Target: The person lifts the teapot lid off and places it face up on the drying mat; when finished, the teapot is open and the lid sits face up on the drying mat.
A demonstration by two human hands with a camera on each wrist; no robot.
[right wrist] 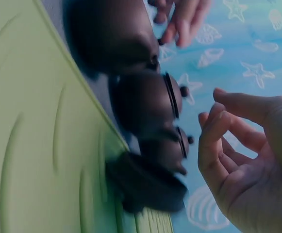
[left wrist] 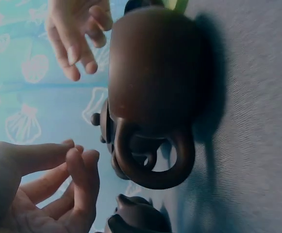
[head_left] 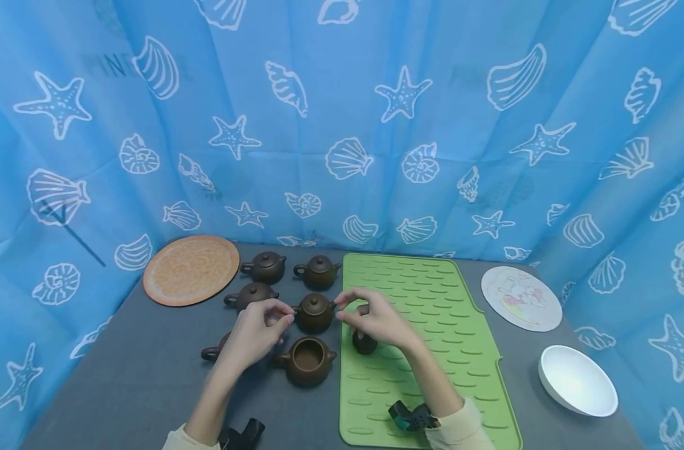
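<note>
A brown lidded teapot [head_left: 314, 314] stands between my two hands, its handle and spout pointing at them. My left hand [head_left: 257, 331] hovers by its handle side, thumb and fingers loosely curled together with nothing between them. On the spout side, my right hand [head_left: 376, 317] hangs over the mat's edge, its fingers bent and empty. Nearer me is a teapot without a lid [head_left: 307, 362], its handle large in the left wrist view. Below my right hand a small dark piece [right wrist: 145, 182], rimmed like a lid, lies on the green mat [head_left: 421, 375]. My left forearm partly hides another teapot [head_left: 211, 354].
More lidded teapots stand behind, among them one at the back left [head_left: 266, 269] and one beside it [head_left: 318, 272]. An orange-patterned round mat [head_left: 191, 270] lies far left. To the right are a round picture mat [head_left: 522, 298] and a white bowl [head_left: 578, 381]. A blue curtain [head_left: 342, 125] hangs behind.
</note>
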